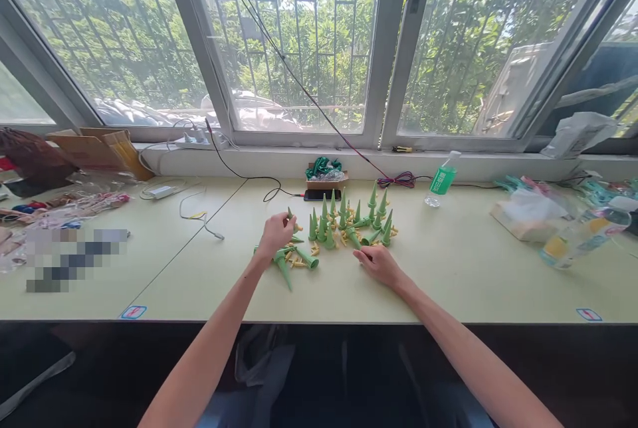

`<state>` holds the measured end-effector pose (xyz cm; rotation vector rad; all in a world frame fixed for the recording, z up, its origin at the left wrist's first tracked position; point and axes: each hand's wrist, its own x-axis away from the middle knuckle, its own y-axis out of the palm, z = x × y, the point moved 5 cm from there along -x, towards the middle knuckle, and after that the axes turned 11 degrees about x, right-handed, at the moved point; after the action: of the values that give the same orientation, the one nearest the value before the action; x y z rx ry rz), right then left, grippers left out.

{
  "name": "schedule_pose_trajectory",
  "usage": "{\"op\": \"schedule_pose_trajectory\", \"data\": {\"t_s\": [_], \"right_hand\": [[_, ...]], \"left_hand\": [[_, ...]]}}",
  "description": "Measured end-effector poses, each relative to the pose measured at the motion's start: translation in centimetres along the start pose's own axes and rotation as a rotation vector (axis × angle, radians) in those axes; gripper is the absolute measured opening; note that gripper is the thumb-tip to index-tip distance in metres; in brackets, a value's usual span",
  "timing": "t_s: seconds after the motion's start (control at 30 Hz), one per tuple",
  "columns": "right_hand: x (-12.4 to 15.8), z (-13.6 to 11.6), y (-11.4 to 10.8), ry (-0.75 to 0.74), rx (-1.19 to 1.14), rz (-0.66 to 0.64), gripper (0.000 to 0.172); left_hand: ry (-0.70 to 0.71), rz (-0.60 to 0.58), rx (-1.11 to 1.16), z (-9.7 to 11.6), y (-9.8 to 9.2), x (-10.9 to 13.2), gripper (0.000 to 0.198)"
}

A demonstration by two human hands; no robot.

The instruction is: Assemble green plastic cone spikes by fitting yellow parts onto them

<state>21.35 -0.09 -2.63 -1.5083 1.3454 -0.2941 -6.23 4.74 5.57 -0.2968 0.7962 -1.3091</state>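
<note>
Both forearms point(451, 333) reach forward; left hand point(274, 236) pinching; right hand point(383, 266) curled

head | left fingers point(288, 223) at green cone tip point(290, 211) | right fingers point(366, 254) beside toppled green cone point(353, 236) | yellow pegs point(315, 250) among cones point(329, 238)

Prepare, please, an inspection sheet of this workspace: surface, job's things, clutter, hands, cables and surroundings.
Surface: pale tabletop; seam at left, two stickers along front edge.
Job's things: green cones, some upright, some lying; small yellow pieces among them.
Clutter: phone and small box behind the cones; green-labelled bottle farther right.
Hands: left hand appears to pinch one cone; right hand curled beside a lying cone, grip unclear.
Cables: dark cable reaching phone; bundled cable near wall.
Surroundings: windows, bars and greenery outside.
</note>
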Motion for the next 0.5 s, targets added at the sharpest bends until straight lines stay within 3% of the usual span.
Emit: {"op": "schedule_pose_trajectory", "data": {"t_s": [0.1, 0.23, 0.5], "right_hand": [[0.0, -0.1, -0.1, 0.002, 0.014, 0.006, 0.051], [0.1, -0.1, -0.1, 0.003, 0.026, 0.01, 0.049], [0.2, 0.3, 0.1, 0.007, 0.039, 0.017, 0.048]], "left_hand": [[-0.051, -0.131, -0.037, -1.2, 1.4, -1.7, 0.03], [-0.065, -0.2, -0.038, -2.3, 2.8, -2.5, 0.035], [-0.058, -0.292, -0.04, -2.8, 3.2, -2.1, 0.034]]}}
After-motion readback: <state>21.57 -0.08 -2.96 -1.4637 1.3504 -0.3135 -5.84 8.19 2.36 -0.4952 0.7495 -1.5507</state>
